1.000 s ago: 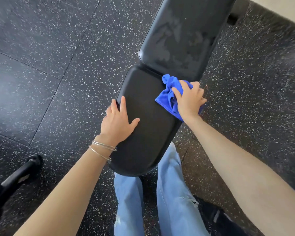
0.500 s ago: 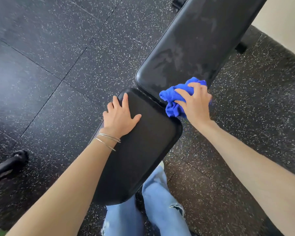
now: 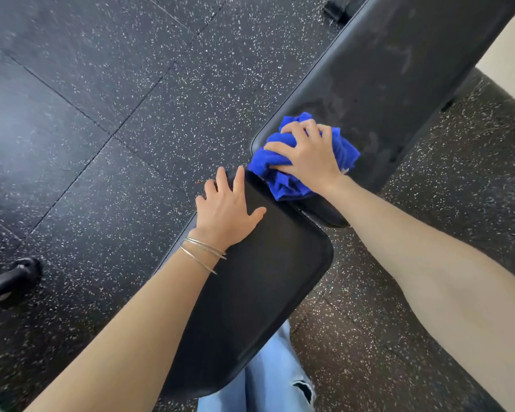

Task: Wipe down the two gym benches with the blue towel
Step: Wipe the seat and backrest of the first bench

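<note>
Head view, 1 view only. The counter (image 3: pixel 280 307) runs from bottom centre to the upper right of the frame in 2 black pads: seat pad (image 3: pixel 265 278) nearer, back pad (image 3: pixel 384 69) beyond.

The blue towel (image 3: pixel 280 182) lies bunched at the near end of the back pad, right of centre, overhanging the gap between the pads. The right grip (image 3: pixel 308 156) holds it, fingers curled into the cloth and pressing down. The left grip (image 3: pixel 226 209) is wide, fingers straight, resting flat on the upper left corner of the seat pad. There are 2 thin bracelets (image 3: pixel 204 252) on that wrist.

Faint streaks show on the back pad. The speckled rubber floor (image 3: pixel 101 114) surrounds the counter. Blue jeans (image 3: pixel 268 382) show at bottom centre.
</note>
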Demonstrator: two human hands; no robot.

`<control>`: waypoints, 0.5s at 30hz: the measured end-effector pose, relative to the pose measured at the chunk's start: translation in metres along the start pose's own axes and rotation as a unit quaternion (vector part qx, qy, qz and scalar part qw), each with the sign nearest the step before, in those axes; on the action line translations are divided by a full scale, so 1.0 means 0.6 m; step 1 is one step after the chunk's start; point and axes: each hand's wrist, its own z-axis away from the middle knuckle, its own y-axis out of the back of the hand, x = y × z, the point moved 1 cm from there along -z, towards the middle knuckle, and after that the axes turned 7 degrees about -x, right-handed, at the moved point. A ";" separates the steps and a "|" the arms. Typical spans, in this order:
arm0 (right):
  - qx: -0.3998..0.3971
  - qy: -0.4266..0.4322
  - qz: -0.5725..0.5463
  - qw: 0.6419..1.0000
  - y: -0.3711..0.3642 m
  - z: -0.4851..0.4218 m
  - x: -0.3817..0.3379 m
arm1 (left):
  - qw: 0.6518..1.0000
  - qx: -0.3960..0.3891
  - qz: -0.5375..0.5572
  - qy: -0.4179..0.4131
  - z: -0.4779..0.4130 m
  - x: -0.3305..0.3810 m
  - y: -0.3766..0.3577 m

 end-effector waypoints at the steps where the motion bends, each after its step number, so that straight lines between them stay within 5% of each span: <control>1: -0.002 -0.039 -0.017 0.999 -0.001 0.004 0.000 | 1.000 -0.005 -0.004 -0.013 -0.002 -0.003 0.004; 9: -0.055 -0.387 -0.030 0.920 0.037 0.139 0.022 | 0.997 -0.030 0.005 -0.071 -0.006 -0.019 0.016; 15: -0.041 -0.306 0.055 0.949 0.023 0.130 -0.046 | 0.996 -0.035 -0.003 -0.081 -0.004 -0.018 0.012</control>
